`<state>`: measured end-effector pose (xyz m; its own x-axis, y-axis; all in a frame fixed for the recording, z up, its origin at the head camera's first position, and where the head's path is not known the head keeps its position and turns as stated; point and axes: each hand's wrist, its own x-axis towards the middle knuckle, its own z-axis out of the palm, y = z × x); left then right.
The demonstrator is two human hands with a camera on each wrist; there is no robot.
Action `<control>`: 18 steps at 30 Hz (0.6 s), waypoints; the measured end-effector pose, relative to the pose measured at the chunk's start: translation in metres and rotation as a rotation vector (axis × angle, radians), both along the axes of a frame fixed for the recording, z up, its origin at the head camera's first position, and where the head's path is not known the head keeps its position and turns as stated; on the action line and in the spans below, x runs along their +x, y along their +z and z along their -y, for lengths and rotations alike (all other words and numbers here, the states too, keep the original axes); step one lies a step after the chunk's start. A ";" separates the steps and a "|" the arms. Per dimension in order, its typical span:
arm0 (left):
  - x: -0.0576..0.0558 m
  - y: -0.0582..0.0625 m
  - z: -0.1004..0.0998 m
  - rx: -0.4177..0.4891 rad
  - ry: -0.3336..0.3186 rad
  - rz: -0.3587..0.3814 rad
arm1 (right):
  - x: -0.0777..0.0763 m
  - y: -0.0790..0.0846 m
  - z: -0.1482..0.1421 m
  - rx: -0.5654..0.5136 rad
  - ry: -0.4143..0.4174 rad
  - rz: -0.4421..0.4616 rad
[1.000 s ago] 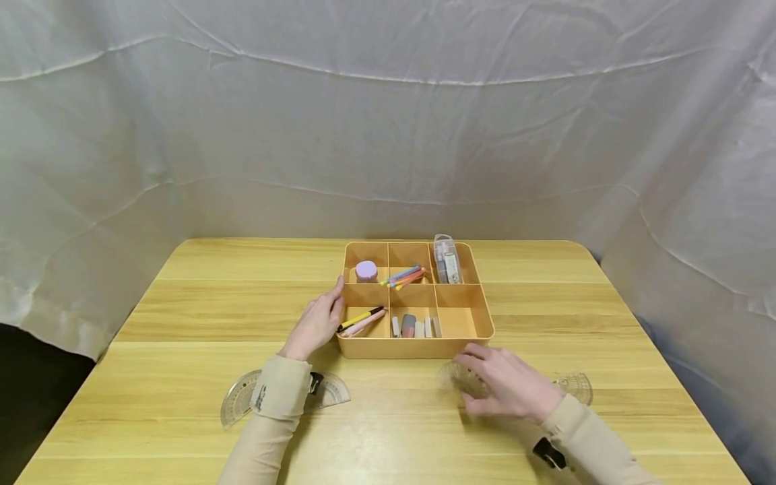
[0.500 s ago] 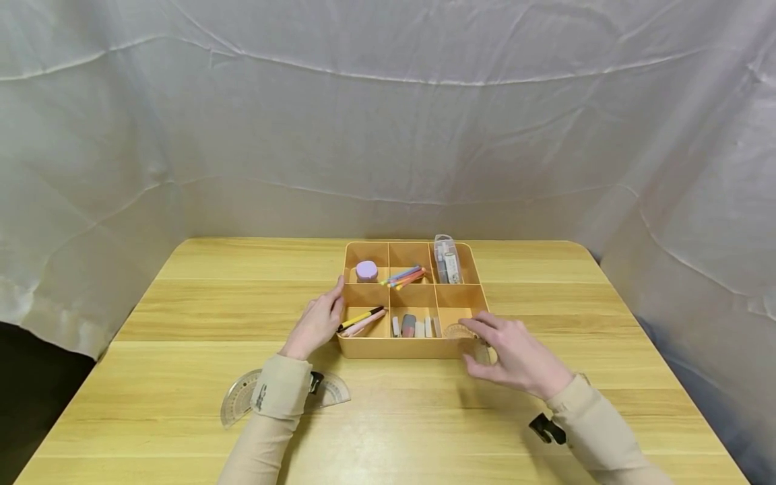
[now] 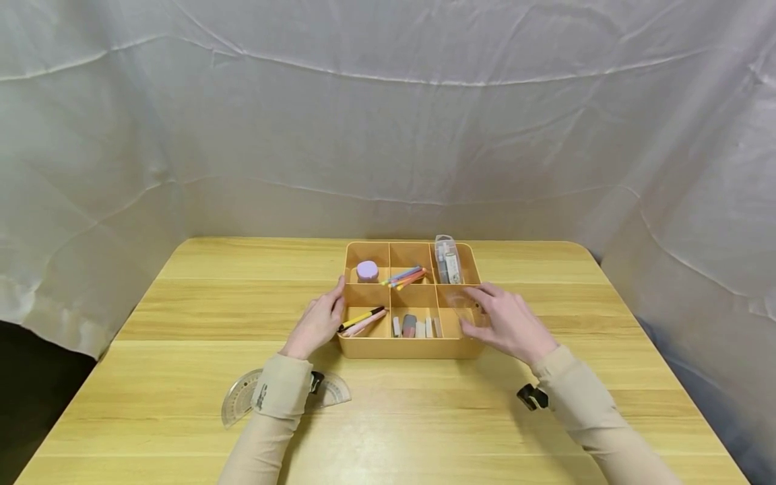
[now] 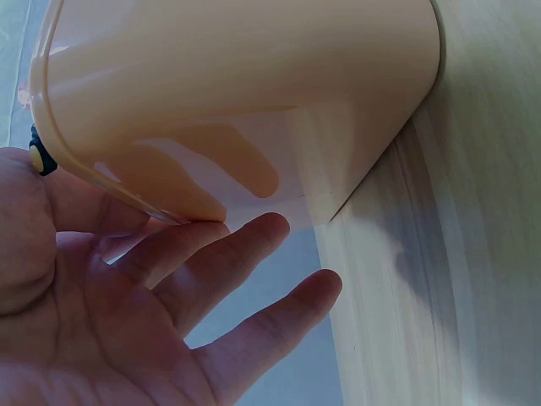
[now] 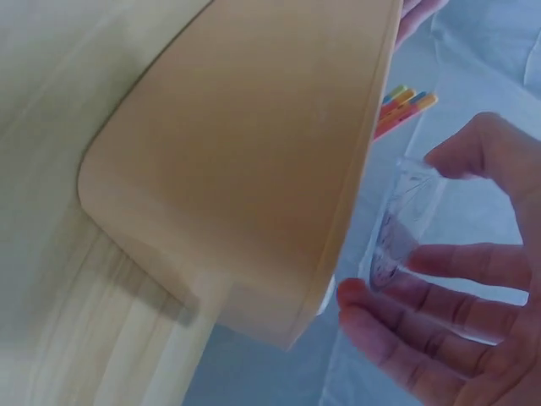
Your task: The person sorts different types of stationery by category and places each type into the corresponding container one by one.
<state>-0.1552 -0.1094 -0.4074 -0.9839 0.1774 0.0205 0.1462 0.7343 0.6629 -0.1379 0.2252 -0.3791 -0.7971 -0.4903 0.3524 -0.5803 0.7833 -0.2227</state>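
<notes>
My right hand (image 3: 515, 323) pinches a clear plastic protractor (image 5: 397, 228) between thumb and fingers. It holds it over the front right compartment of the tan divided organizer box (image 3: 400, 348). At the left wall of this box, my left hand (image 3: 315, 327) rests with its extended fingers against the outside, near the rim. A second clear protractor (image 3: 239, 397) lies on the table, partly hidden below my left forearm. A yellow-and-black pen (image 3: 362, 318) and a pale pink pen (image 3: 365, 324) lie in the front left compartment.
Several erasers (image 3: 409, 326) stand in the front middle compartment. Behind them are a lilac-lidded small container (image 3: 366, 271), several colourful sticks (image 3: 405, 276) and a clear case (image 3: 448, 261) leaning above the rim. Pale cloth (image 3: 388, 135) hangs around the wooden table (image 3: 182, 323).
My right hand has lifted the protractor from the table in front of the box, forward and up over the front right compartment. My left hand has stayed at the box's left side.
</notes>
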 end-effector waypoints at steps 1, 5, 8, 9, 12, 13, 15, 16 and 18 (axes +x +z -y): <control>0.000 0.000 0.000 -0.001 0.001 0.001 | -0.002 0.000 0.001 0.008 -0.012 0.005; -0.001 -0.001 0.000 -0.002 -0.001 0.002 | -0.009 0.000 0.005 0.033 -0.045 0.017; -0.001 -0.001 0.000 -0.002 -0.003 -0.007 | -0.013 -0.001 0.008 0.051 -0.064 0.022; -0.001 -0.001 0.000 -0.004 -0.005 -0.012 | -0.014 -0.001 0.008 0.056 -0.072 0.025; -0.001 -0.001 0.001 -0.009 -0.005 -0.016 | -0.017 -0.002 0.011 0.078 -0.096 0.025; -0.001 -0.001 0.001 -0.009 -0.005 -0.014 | -0.018 -0.002 0.011 0.087 -0.105 0.023; -0.001 0.000 0.001 -0.008 -0.007 -0.006 | -0.019 -0.003 0.012 0.108 -0.123 0.019; 0.000 0.000 0.001 -0.007 -0.004 -0.006 | -0.020 -0.004 0.012 0.121 -0.130 0.015; -0.001 0.000 0.000 -0.007 -0.001 -0.004 | -0.022 -0.005 0.013 0.151 -0.145 0.005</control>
<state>-0.1558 -0.1097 -0.4072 -0.9836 0.1788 0.0236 0.1500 0.7385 0.6573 -0.1596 0.2125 -0.3839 -0.8644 -0.4176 0.2800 -0.4587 0.8830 -0.0992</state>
